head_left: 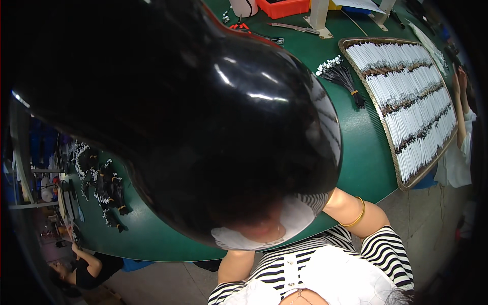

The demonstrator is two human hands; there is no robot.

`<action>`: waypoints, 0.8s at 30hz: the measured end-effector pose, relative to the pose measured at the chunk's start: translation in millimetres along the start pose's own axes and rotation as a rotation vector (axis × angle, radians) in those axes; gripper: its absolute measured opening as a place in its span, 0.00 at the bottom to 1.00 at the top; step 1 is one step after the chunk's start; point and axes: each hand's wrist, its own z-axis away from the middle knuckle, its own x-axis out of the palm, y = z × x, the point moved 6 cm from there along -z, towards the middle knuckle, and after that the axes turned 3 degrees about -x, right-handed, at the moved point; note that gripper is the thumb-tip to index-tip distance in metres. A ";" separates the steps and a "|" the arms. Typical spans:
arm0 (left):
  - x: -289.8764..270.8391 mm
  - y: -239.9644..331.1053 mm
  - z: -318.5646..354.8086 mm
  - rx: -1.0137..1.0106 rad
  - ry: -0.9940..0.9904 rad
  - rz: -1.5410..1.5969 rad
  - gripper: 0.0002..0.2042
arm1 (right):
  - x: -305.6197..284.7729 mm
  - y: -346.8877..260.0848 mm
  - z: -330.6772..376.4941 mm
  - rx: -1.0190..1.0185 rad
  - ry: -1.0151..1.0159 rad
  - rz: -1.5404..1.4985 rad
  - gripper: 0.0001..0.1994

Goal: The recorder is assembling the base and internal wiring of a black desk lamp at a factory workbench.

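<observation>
A large glossy black rounded object (239, 152), its kind unclear, fills the middle of the head view and covers both of my hands. My left forearm (236, 267) goes up behind its lower edge. My right forearm (358, 213), with a gold bangle (359, 211) on it, reaches behind its lower right side. What either hand holds or touches is hidden. To the right of the black object, a bundle of black cables (338, 76) with white connector ends lies on the green table (356, 127), tied with a band.
A rimmed tray (406, 187) at right holds rows of thin white sticks. More black cable bundles (109, 190) lie at left. Red-handled pliers (239, 25), a slim pointed tool (292, 27), a red bin (284, 7) and a white post (318, 18) are at the back. Other people (86, 267) sit at both sides.
</observation>
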 end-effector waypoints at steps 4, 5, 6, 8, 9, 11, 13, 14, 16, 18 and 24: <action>-1.0 0.5 -0.7 0.001 0.012 -0.069 0.08 | 1.0 1.9 -1.2 0.000 0.000 -0.014 0.04; -0.2 0.5 -0.8 0.000 0.011 -0.068 0.08 | 0.3 3.3 -1.4 -0.001 0.002 -0.014 0.04; 0.6 2.7 -0.7 0.038 0.019 -0.085 0.08 | 0.6 4.2 -1.8 -0.033 -0.026 -0.071 0.04; -2.0 4.2 0.5 0.077 0.031 -0.103 0.08 | 2.9 3.0 -1.7 -0.063 -0.057 -0.130 0.04; -5.4 2.9 1.4 0.088 0.033 -0.127 0.08 | 3.6 3.0 -1.0 -0.025 -0.046 -0.094 0.04; -6.0 2.0 1.7 0.097 0.035 -0.151 0.08 | 2.7 3.9 -0.2 0.013 -0.034 -0.059 0.04; -4.5 -0.3 0.9 0.063 0.047 -0.133 0.08 | 1.8 4.9 0.1 0.019 -0.033 -0.095 0.04; -6.3 -2.5 0.7 0.062 0.047 -0.134 0.08 | 1.3 5.6 0.1 0.019 -0.032 -0.096 0.04; -13.2 -1.9 3.2 0.106 0.064 -0.100 0.09 | 4.5 6.6 0.6 0.031 -0.040 -0.105 0.04; -16.4 4.9 8.3 0.118 0.082 -0.098 0.08 | 12.4 6.3 1.1 0.044 -0.060 -0.117 0.05; -12.8 2.4 6.7 0.108 0.055 -0.119 0.08 | 8.5 5.0 1.8 0.037 -0.038 -0.058 0.05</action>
